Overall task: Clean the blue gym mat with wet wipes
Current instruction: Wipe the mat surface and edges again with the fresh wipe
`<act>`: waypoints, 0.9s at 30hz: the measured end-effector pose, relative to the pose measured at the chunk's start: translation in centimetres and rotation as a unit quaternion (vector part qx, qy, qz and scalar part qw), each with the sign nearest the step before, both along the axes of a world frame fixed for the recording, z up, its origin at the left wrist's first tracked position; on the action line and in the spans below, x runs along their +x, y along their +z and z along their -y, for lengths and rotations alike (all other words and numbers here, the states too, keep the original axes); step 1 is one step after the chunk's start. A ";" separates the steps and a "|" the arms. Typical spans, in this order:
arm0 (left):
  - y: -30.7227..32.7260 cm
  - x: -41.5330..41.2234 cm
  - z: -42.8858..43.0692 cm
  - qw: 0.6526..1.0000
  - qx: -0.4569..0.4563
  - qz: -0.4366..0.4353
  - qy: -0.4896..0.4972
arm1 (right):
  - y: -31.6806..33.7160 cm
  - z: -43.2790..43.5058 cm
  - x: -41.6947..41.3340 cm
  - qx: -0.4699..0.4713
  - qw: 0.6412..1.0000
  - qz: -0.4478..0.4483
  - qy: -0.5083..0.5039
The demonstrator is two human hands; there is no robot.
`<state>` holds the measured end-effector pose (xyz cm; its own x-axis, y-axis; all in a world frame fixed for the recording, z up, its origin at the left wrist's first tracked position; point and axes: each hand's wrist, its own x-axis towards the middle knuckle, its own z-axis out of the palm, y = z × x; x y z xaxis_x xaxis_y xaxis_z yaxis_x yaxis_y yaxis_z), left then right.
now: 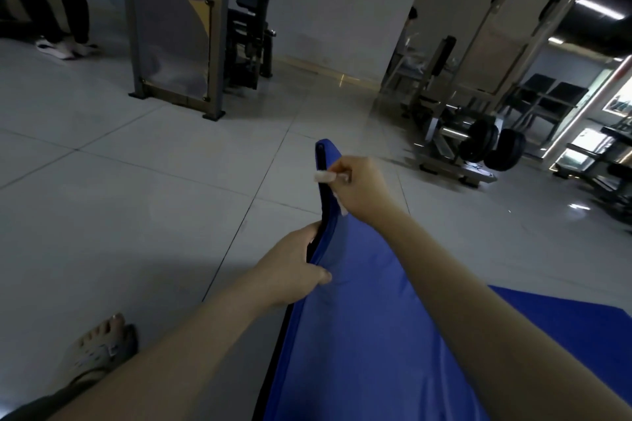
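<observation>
Pale tiled floor (136, 164) of a gym. Weight machines stand along the far side; a plate-loaded rack (478, 143) is on the right, well apart from us.

The blue gym mat (359, 335) runs from lower right up the middle. Part of it lies flat on the tiles at the right. We have its left edge raised, so the blue face tilts rightward and a black strip along the edge shows. We judge the lift is meant to bring the edge and far corner within reach of the wipe.

Our sandalled foot (99, 345) rests on the floor at lower left, near the mat but apart from it.

Left hand (290, 270): wraps the raised edge, thumb pressed on the blue face, the other fingers hidden behind the mat. It serves as the prop.

Right hand (362, 188): up near the mat's far corner, fingers curled and bunched together, pinching the wet wipe (324, 176). The wipe is a small white wad poking left of the fingertips, right at the black edge strip. We cannot tell whether it touches.
</observation>
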<state>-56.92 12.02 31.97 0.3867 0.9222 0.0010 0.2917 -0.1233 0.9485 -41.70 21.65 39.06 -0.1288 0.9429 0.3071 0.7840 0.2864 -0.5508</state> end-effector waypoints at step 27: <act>-0.2 -1.6 0.1 1.000 -0.020 0.002 -0.009 | -1.2 1.9 -1.9 0.072 0.990 -0.035 -0.118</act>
<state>-58.52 11.88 31.73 0.4028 0.9146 -0.0347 0.2855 -0.0896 0.9542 -43.65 19.73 37.91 0.1167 0.8902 0.4404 0.7998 0.1786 -0.5731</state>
